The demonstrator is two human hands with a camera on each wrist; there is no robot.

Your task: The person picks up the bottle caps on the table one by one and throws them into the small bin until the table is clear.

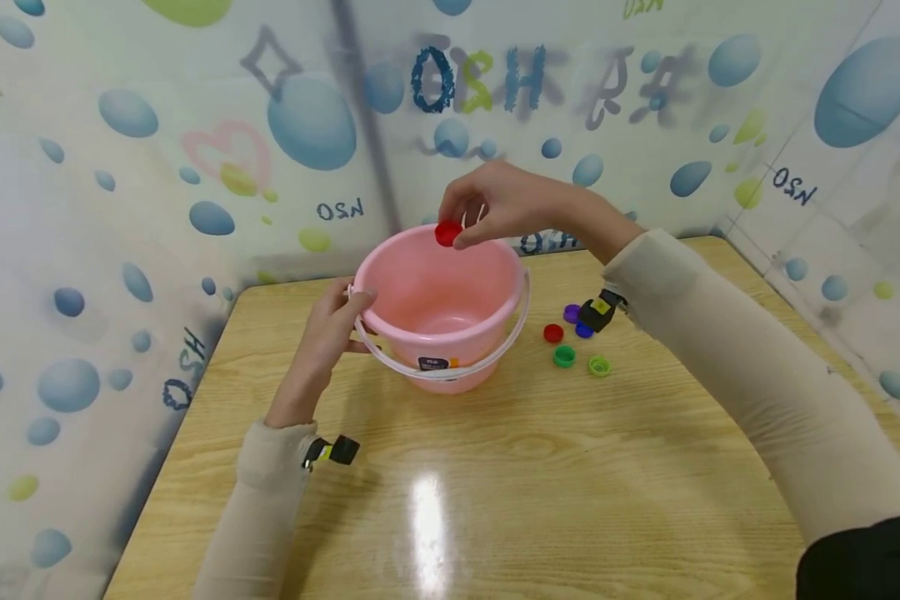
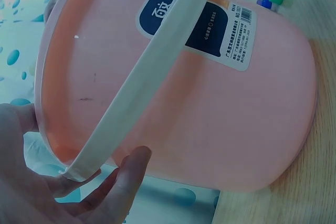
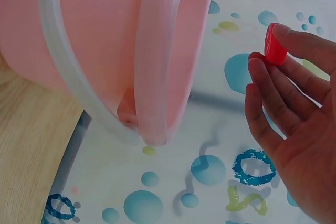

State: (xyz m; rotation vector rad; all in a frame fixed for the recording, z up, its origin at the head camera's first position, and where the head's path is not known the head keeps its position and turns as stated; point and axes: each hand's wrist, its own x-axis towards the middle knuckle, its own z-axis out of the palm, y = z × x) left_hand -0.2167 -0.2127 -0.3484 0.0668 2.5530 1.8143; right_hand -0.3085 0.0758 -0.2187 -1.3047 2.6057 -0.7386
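Note:
A pink bucket stands on the table with its white handle hanging down across the front. At its left side my left hand grips the rim, thumb over the edge and fingers on the outside, near the handle's end. Above the bucket's far rim, my right hand pinches a red bottle cap between thumb and fingers. The right wrist view shows this red cap apart from the bucket, its side turned to the camera.
On the wooden table, right of the bucket, lie several loose caps: a red cap, a green cap, a lime cap, and purple and blue caps partly behind the wrist camera. A patterned curtain hangs behind the table.

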